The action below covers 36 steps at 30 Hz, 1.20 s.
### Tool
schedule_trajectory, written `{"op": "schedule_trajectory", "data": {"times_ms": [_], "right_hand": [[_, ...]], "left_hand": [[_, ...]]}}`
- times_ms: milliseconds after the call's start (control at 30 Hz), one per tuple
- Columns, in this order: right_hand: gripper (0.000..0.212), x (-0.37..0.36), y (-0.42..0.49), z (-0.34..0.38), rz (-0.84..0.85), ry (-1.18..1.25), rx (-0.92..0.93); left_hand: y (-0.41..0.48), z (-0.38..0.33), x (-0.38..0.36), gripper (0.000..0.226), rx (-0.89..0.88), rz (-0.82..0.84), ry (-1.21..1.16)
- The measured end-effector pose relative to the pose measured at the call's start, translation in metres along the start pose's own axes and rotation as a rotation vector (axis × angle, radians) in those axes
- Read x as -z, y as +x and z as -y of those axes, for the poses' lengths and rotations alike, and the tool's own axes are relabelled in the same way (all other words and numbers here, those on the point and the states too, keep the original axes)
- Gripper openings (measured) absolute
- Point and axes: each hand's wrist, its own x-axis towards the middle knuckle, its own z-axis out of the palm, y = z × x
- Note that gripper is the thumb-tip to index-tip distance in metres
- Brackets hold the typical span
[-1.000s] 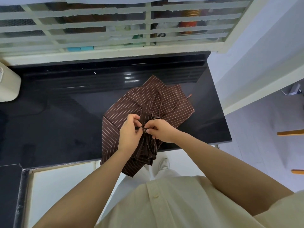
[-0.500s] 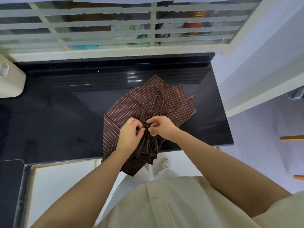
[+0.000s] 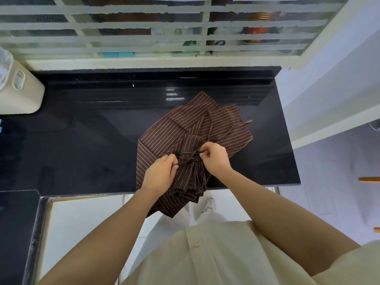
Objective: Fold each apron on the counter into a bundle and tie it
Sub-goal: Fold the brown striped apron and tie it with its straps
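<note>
Black bench: we are pinching cord ends, left hand and right hand apart, likely cinching the apron bundle.

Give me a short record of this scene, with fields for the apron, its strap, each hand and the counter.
apron: brown, striped, gathered into a bundle; lower part hangs over the counter's front edge
strap: thin, brown, runs across the gathered middle
left hand: pinches one end of the strap
right hand: pinches the other end
knot: cannot tell if tight
counter: black, glossy
cream container: far left
</note>
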Motion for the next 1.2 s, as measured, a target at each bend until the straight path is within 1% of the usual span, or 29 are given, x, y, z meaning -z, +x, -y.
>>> {"op": "schedule_trajectory", "data": {"times_ms": [33, 67, 100, 133, 167, 200, 233, 267, 333, 400, 467, 533, 600, 667, 733, 800, 867, 933, 1000, 1067, 1133, 1200], "right_hand": [[0.018, 0.000, -0.002, -0.001, -0.015, 0.003, -0.004], [0.033, 0.000, -0.004, -0.002, -0.019, 0.005, -0.046], [0.057, 0.000, -0.005, -0.003, 0.003, 0.023, -0.119], [0.081, 0.000, -0.005, -0.003, 0.061, 0.060, -0.215], [0.102, -0.001, -0.006, -0.001, 0.145, 0.091, -0.297], [0.114, -0.003, -0.008, 0.003, 0.226, 0.112, -0.353], [0.118, -0.007, -0.008, 0.004, 0.275, 0.117, -0.383], [0.113, -0.010, -0.007, 0.005, 0.282, 0.097, -0.388], [0.091, -0.015, -0.002, 0.004, 0.241, 0.074, -0.408], [0.077, -0.016, 0.005, 0.004, 0.243, 0.201, -0.483], [0.067, -0.017, 0.010, 0.002, 0.244, 0.365, -0.577], [0.056, -0.023, 0.013, -0.002, 0.207, 0.517, -0.664], [0.055, -0.031, 0.015, -0.005, 0.136, 0.661, -0.744], [0.055, -0.036, 0.015, -0.003, 0.072, 0.795, -0.795], [0.053, -0.039, 0.017, 0.000, 0.005, 0.917, -0.832], [0.054, -0.040, 0.021, 0.003, -0.035, 1.006, -0.868], [0.048, -0.037, 0.021, 0.010, -0.086, 1.010, -0.865], [0.047, -0.030, 0.019, 0.017, -0.161, 0.876, -0.817], [0.038, -0.016, 0.018, 0.021, -0.279, 0.755, -0.695], [0.030, 0.000, 0.020, 0.025, -0.320, 0.768, -0.580], [0.037, 0.012, 0.029, 0.024, -0.284, 0.847, -0.578], [0.043, 0.018, 0.036, 0.022, -0.239, 0.866, -0.638]], "left_hand": [[-0.001, 0.001, 0.000, 0.008, 0.041, -0.035, -0.034], [-0.003, 0.003, 0.000, 0.012, 0.097, -0.084, -0.042], [-0.006, 0.006, -0.001, 0.019, 0.172, -0.117, -0.029], [-0.008, 0.008, -0.001, 0.027, 0.263, -0.111, 0.003], [-0.009, 0.010, -0.001, 0.034, 0.353, -0.068, 0.041], [-0.010, 0.010, -0.001, 0.042, 0.420, -0.012, 0.075], [-0.009, 0.009, -0.002, 0.048, 0.457, 0.031, 0.098], [-0.008, 0.008, -0.003, 0.053, 0.465, 0.052, 0.120], [-0.005, 0.007, -0.005, 0.064, 0.442, 0.088, 0.169], [-0.003, 0.007, -0.007, 0.074, 0.427, 0.153, 0.241], [0.001, 0.006, -0.013, 0.076, 0.415, 0.194, 0.331], [0.007, 0.006, -0.016, 0.074, 0.411, 0.236, 0.350], [0.024, 0.015, -0.014, 0.071, 0.361, 0.286, 0.302], [0.040, 0.031, -0.005, 0.070, 0.254, 0.311, 0.291], [0.059, 0.043, 0.004, 0.073, 0.152, 0.332, 0.290], [0.079, 0.048, 0.012, 0.081, 0.064, 0.341, 0.313], [0.095, 0.045, 0.017, 0.093, -0.023, 0.363, 0.349], [0.104, 0.041, 0.019, 0.100, -0.117, 0.391, 0.384], [0.102, 0.037, 0.018, 0.097, -0.205, 0.417, 0.407], [0.095, 0.034, 0.013, 0.083, -0.255, 0.431, 0.382], [0.088, 0.032, 0.008, 0.064, -0.312, 0.426, 0.407], [0.088, 0.033, 0.007, 0.055, -0.349, 0.441, 0.428]]}}
